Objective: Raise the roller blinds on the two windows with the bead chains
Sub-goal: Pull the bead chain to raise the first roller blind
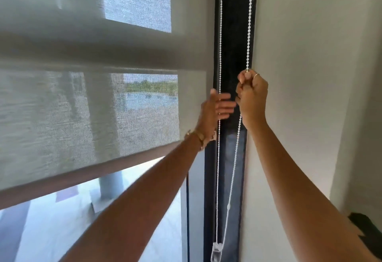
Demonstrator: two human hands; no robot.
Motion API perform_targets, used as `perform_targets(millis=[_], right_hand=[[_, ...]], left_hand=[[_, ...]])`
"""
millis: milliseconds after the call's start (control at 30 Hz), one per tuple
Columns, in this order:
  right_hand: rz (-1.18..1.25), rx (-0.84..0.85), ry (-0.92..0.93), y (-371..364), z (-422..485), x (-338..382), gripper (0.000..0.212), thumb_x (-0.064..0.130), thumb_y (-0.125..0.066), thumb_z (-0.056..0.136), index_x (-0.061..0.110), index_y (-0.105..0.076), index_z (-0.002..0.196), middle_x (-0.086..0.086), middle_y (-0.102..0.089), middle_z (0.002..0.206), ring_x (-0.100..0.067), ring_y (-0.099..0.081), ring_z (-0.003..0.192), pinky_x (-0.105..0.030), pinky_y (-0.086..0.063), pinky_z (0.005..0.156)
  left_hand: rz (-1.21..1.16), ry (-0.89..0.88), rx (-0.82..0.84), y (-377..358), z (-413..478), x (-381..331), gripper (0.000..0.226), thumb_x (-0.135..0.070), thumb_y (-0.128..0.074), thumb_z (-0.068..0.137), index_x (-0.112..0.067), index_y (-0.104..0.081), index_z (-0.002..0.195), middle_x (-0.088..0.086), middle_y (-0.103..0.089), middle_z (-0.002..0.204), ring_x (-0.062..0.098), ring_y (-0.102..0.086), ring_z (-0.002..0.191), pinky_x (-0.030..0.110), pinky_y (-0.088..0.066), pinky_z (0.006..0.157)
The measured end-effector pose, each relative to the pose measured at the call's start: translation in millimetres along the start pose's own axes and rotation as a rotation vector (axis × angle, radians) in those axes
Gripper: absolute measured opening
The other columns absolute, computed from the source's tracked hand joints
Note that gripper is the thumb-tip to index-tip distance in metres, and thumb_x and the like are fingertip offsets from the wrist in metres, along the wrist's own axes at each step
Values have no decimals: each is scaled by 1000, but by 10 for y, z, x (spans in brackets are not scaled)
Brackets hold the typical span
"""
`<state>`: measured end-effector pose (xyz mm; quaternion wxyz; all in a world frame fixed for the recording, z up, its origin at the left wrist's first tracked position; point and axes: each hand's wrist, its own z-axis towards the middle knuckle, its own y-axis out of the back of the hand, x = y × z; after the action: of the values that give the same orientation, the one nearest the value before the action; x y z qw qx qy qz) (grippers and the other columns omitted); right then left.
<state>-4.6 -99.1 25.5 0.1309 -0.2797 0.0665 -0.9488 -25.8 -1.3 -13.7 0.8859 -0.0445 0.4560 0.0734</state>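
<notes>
My right hand (251,98) is a closed fist clamped on the right strand of the bead chain (249,21), a ring on one finger, held up against the dark window frame (233,34) just beside the white wall (310,54). My left hand (215,106) is open, fingers spread flat, the left strand running down in front of the palm; I can't tell if it touches. The chain loops down to a clear plastic holder (216,253) at the bottom, and the grey mesh blind (86,106) is partly raised, its bottom bar slanting across the glass to my left.
</notes>
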Motion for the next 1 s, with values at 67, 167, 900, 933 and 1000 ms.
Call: perform_targets(millis=[67, 167, 900, 933, 1000], right_hand=[[-13, -7, -9, 7, -126, -73, 32, 12, -32, 89, 25, -42, 63, 14, -39, 53, -5, -34, 49, -18, -28, 46], [25, 15, -64, 41, -362, -189, 35, 14, -34, 89, 31, -44, 60, 15, -37, 50, -5, -29, 45, -19, -22, 41], [23, 147, -374, 402, -1130, -1003, 34, 17, -38, 100, 15, -49, 68, 9, -43, 52, 0, -36, 40, -9, -31, 41], [75, 178, -396, 407, -1095, -1017, 33, 27, -40, 99, 15, -52, 71, 9, -45, 49, -1, -33, 39, -12, -27, 38], [135, 195, -417, 431, -966, -1017, 42, 54, -46, 88, 14, -58, 81, 6, -56, 49, -5, -40, 37, -15, -31, 37]], left_hand=[[-7, -50, 2, -30, 181, -307, 63, -43, -12, 102, -2, -54, 125, 16, -67, 110, 13, -67, 86, 26, -53, 80], [0, -102, 29, -130, 362, -678, 62, -42, -14, 102, 1, -52, 126, 24, -63, 120, 23, -66, 91, 26, -54, 79], [-173, -248, -175, -542, 525, -692, 37, -17, -33, 102, -16, -49, 69, -5, -33, 52, 2, -25, 40, 17, -19, 36], [-158, -266, -191, -567, 526, -680, 37, -14, -33, 101, -17, -48, 68, -3, -33, 55, 4, -26, 43, 18, -20, 39], [-127, -290, -215, -626, 535, -643, 38, -10, -33, 99, -19, -46, 64, -1, -34, 56, 8, -27, 46, 23, -22, 43]])
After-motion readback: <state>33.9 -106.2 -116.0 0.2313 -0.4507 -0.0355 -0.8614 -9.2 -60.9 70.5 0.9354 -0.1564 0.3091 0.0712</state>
